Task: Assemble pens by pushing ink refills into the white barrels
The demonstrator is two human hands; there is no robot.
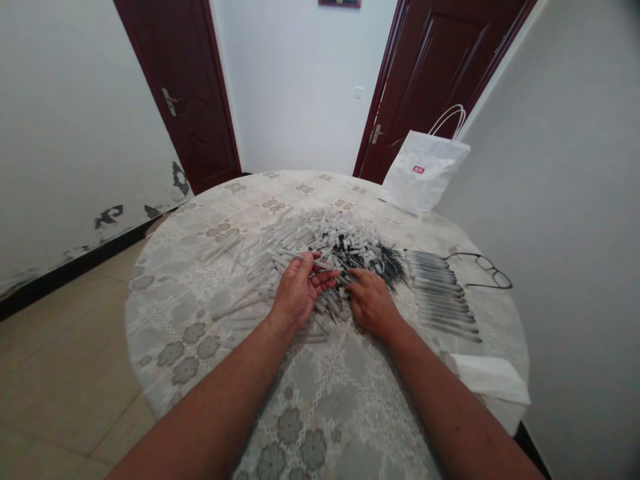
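Near the middle of the table, my left hand (pixel 300 287) is palm up, with thumb and forefinger closed on a slim whitish pen barrel (pixel 294 255). Just to its right, my right hand (pixel 369 300) is turned knuckles up. Its fingers are bent together at small dark and pale pieces, and what they grip is too small to make out. Both hands are over a loose heap: pale pen barrels (pixel 260 273) on the left, short white caps (pixel 357 230) at the back, and thin black pieces like refills (pixel 393 263) at the right.
Right of the heap lies a row of assembled pens (pixel 440 290), side by side. Beyond it are black-framed glasses (pixel 487 270). A white paper bag (pixel 425 170) stands at the back right, and a white tissue pack (pixel 490 380) lies at the right edge of the patterned tablecloth (pixel 310 407).
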